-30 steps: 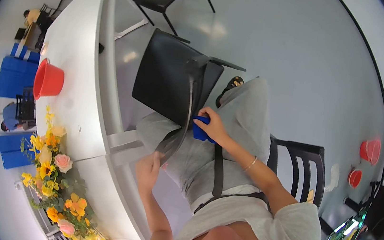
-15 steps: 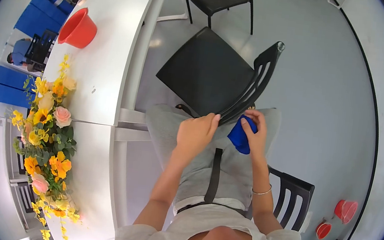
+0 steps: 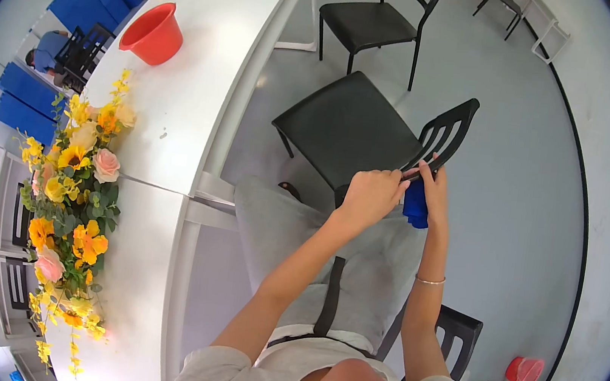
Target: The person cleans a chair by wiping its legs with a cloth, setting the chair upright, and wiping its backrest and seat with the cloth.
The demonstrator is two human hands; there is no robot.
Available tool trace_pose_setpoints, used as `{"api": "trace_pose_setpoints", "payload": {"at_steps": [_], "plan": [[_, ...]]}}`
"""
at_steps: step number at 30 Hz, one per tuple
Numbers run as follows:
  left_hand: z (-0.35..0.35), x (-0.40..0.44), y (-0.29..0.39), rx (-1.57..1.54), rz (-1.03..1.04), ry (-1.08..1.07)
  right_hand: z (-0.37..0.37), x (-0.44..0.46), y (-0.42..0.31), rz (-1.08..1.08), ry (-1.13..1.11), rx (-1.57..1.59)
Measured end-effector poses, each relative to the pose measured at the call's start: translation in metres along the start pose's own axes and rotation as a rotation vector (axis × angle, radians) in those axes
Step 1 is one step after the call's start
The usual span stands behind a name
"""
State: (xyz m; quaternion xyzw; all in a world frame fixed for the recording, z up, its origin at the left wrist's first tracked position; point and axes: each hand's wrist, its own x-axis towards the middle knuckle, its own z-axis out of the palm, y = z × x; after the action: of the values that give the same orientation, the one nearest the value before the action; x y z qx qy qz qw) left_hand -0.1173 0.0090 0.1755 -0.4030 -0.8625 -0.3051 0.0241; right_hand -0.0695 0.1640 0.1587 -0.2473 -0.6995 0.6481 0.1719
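A black chair point(image 3: 350, 131) stands in front of me, its slatted backrest point(image 3: 449, 132) turned towards my hands. My left hand point(image 3: 373, 196) is closed at the near end of the backrest's top rail, fingers wrapped round it. Just to its right, my right hand point(image 3: 434, 195) holds a blue cloth point(image 3: 416, 204) close against the backrest; its fingertips touch the rail. Part of the cloth hangs below the fingers, and the rest is hidden behind the hand.
A white table point(image 3: 179, 99) on the left bears a red bucket point(image 3: 155, 33) and a flower arrangement point(image 3: 76, 193). Another black chair point(image 3: 367, 24) stands beyond. Behind my right arm is a chair back point(image 3: 459, 331); red buckets point(image 3: 524, 373) stand lower right. A person point(image 3: 48, 51) is far left.
The chair has turned and now sits farther right in view. Both hands have moved right with its backrest. The right hand has brought the blue cloth up against the rail.
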Motion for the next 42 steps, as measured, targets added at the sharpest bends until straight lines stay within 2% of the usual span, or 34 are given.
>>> {"api": "trace_pose_setpoints", "payload": {"at_steps": [4,11,13,14,16,17,19,21,22,23,25,29,31,33,34,36,38,42], "plan": [[0.002,0.01,0.0,-0.124,0.064,0.074,-0.014,0.029,0.032,0.042,0.109,-0.022],[0.0,0.002,-0.001,-0.325,0.114,0.225,-0.028,0.041,0.038,0.054,0.046,-0.031],[-0.002,-0.007,-0.002,-0.524,-0.013,0.152,-0.03,0.051,0.057,0.003,0.071,-0.097],[0.002,-0.014,-0.002,-0.525,-0.008,0.159,-0.031,0.054,0.06,-0.045,0.1,-0.165],[0.015,-0.033,-0.006,-0.597,-0.169,0.372,-0.032,0.059,0.061,-0.019,0.083,-0.136],[0.02,-0.046,-0.011,-0.583,-0.173,0.387,-0.028,0.06,0.065,0.026,0.071,-0.099],[0.029,-0.075,-0.023,-0.429,-0.159,0.385,-0.027,0.068,0.073,-0.059,0.129,-0.115],[0.025,-0.108,-0.031,-0.47,-0.201,0.399,-0.033,0.065,0.058,-0.067,0.094,-0.16],[0.015,-0.125,-0.035,-0.487,-0.246,0.365,-0.035,0.063,0.045,-0.01,0.083,-0.051],[0.003,-0.141,-0.04,-0.506,-0.288,0.338,-0.044,0.077,0.051,-0.045,0.035,0.002],[-0.006,-0.18,-0.07,-0.391,-0.247,0.432,-0.054,0.093,0.047,-0.095,0.07,0.033],[-0.063,-0.25,-0.085,-0.125,-0.512,0.585,-0.082,0.133,0.048,-0.069,0.018,-0.076],[-0.101,-0.275,-0.078,0.106,-0.536,0.638,-0.094,0.144,0.055,-0.033,0.036,-0.161],[-0.141,-0.297,-0.068,0.323,-0.582,0.588,-0.093,0.137,0.056,-0.14,0.103,-0.217],[-0.16,-0.309,-0.066,0.333,-0.612,0.583,-0.088,0.129,0.058,-0.128,0.075,-0.223],[-0.189,-0.328,-0.067,0.478,-0.74,0.422,-0.079,0.113,0.061,-0.237,0.283,-0.136],[-0.201,-0.341,-0.072,0.533,-0.79,0.366,-0.1,0.111,0.091,-0.185,0.248,-0.246],[-0.198,-0.343,-0.095,0.669,-0.863,0.167,-0.071,0.026,0.068,-0.318,0.469,-0.285]]}}
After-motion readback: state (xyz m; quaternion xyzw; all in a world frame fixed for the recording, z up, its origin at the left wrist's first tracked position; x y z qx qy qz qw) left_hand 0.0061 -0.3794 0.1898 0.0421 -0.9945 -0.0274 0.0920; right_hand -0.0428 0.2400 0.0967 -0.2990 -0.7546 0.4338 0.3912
